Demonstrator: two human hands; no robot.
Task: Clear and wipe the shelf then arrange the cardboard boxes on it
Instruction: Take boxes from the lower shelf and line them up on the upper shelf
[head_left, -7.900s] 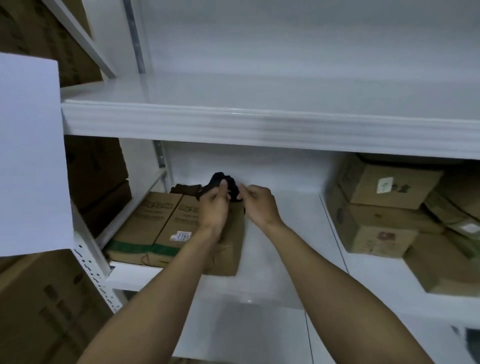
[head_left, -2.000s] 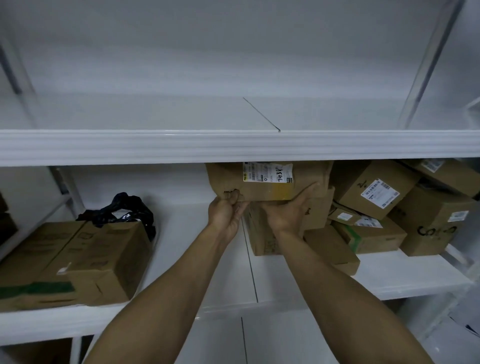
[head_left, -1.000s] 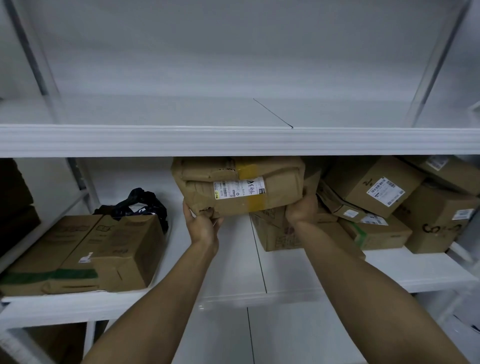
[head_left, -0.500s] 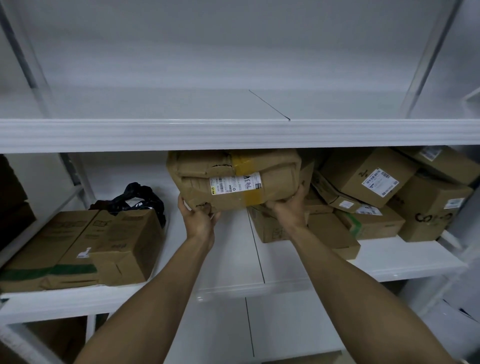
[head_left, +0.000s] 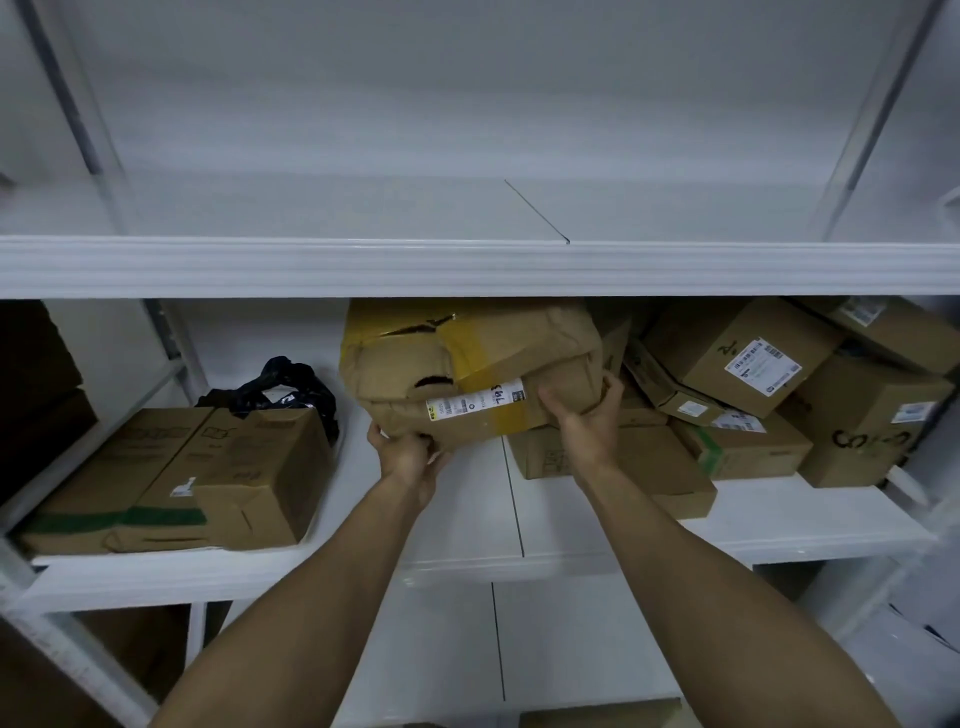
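Since half a second ago the crumpled box (head_left: 470, 371) has tipped so that its torn, yellow-taped top now faces the camera, and its white label has swung down toward the lower edge.

Nearest, two bare forearms reach up from the bottom of the view. The left hand (head_left: 408, 457) cups the box's lower left corner from beneath, fingers curled closed against the cardboard. The right hand (head_left: 587, 415) wraps the box's lower right end, thumb on the front face and fingers round the side. Both hands hold the box lifted clear of the lower shelf (head_left: 467, 525), just under the lip of the upper shelf (head_left: 363, 265).

At 9 o'clock from the held box, a flattened carton (head_left: 171, 478) with a green stripe lies on the lower shelf, and a black cloth (head_left: 283, 387) is bunched at its far end. At 3 o'clock a pile of cardboard boxes (head_left: 743, 395) leans together, several tilted, some with white labels and one with black marker writing. Farther up, at 12 o'clock, the upper shelf's white board shows a thin dark seam line (head_left: 535, 210).
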